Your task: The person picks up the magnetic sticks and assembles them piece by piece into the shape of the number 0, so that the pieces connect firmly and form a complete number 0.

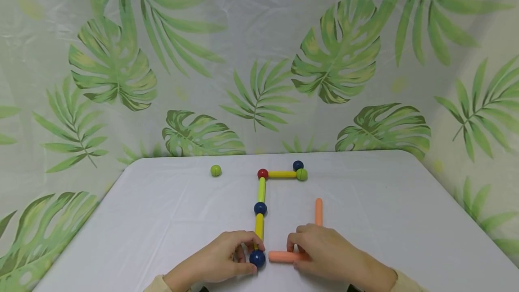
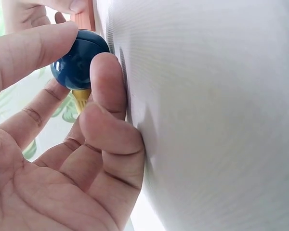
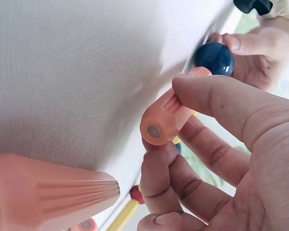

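Note:
My left hand [image 1: 227, 256] holds a dark blue ball [image 1: 257, 258] between thumb and fingers at the near end of a jointed line of magnetic pieces. A yellow rod [image 1: 259, 226] runs from that ball to another blue ball [image 1: 260, 208]. Just to the right, my right hand [image 1: 324, 251] pinches an orange rod [image 1: 282, 257] lying crosswise, its left end pointing at the held ball. In the right wrist view, a round metal disc shows in the near end of the pinched rod [image 3: 171, 113]. Another orange rod [image 3: 53, 197] lies close beside this hand.
Farther along, a lime rod [image 1: 261, 189] leads to a red ball [image 1: 262, 174], then a yellow rod [image 1: 282, 174] to a green ball [image 1: 302, 174]. A blue ball [image 1: 298, 165] sits behind it. One green ball [image 1: 216, 170] lies apart. An orange rod [image 1: 319, 211] extends beyond my right hand.

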Motion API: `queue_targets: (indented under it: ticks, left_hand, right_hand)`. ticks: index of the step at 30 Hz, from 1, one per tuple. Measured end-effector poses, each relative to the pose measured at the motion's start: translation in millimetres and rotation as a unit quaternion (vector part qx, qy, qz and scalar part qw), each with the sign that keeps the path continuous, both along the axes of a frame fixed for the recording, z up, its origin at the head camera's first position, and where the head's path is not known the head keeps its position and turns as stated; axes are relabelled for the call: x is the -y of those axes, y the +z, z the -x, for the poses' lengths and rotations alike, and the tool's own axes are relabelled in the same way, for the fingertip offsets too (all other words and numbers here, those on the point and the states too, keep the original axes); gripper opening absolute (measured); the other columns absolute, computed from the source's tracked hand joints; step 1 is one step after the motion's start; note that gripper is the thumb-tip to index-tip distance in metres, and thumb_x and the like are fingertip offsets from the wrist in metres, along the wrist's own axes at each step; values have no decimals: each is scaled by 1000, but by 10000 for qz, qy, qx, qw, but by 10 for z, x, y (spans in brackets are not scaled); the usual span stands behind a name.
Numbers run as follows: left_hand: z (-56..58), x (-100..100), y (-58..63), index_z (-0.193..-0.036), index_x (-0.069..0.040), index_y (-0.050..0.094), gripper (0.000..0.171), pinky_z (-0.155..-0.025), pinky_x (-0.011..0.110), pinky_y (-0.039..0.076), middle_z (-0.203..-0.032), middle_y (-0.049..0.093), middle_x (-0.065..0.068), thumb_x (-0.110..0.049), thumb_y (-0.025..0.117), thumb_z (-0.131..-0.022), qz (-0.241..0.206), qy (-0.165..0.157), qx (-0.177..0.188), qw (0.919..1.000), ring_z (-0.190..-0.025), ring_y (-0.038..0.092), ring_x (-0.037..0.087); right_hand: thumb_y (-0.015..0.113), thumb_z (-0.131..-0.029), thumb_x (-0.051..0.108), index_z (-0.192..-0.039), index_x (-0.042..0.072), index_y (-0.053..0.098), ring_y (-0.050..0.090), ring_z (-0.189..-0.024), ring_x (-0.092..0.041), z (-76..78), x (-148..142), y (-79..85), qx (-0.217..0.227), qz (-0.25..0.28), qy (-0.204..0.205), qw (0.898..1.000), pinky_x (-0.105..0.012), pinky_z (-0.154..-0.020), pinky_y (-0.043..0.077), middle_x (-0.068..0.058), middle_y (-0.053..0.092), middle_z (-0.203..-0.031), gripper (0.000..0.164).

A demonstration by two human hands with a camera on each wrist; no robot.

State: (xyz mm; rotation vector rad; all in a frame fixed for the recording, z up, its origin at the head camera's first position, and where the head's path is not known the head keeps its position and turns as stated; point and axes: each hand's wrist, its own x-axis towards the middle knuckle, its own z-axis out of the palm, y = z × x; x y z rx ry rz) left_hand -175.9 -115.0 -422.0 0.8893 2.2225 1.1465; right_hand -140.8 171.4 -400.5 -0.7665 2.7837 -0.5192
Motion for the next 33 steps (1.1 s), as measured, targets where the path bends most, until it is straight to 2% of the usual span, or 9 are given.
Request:
queue_targets:
  ticks: [4, 21, 33]
  left_hand:
    - [2, 0, -4, -119, -22, 71, 29, -64, 16, 48, -102, 65, -8, -17, 85, -94, -1, -6, -23, 10000, -70, 57, -1]
    - [-1, -11, -8, -118, -22, 72, 29, -64, 17, 48, -101, 66, -8, -16, 85, -93, -35, 54, 5, 10000, -69, 57, 0]
    - [-3, -4, -12, -117, -22, 72, 28, -65, 17, 48, -100, 65, -7, -15, 85, -93, -88, 63, 33, 9999, -70, 56, 0]
  right_hand:
    - [90, -88, 27, -100, 26, 75, 46, -69, -1, 9, 4, -6, -135, -30, 43, 9999, -22, -60, 42, 15, 52, -79, 19]
    - [90, -86, 30, -100, 27, 76, 46, -70, -1, 24, 46, -12, -138, -59, 83, 9999, -22, -60, 43, 16, 55, -80, 20]
    - [89, -88, 35, -102, 29, 75, 48, -71, -1, 48, 15, 3, 119, -23, 74, 9999, -23, -61, 44, 16, 58, -83, 20]
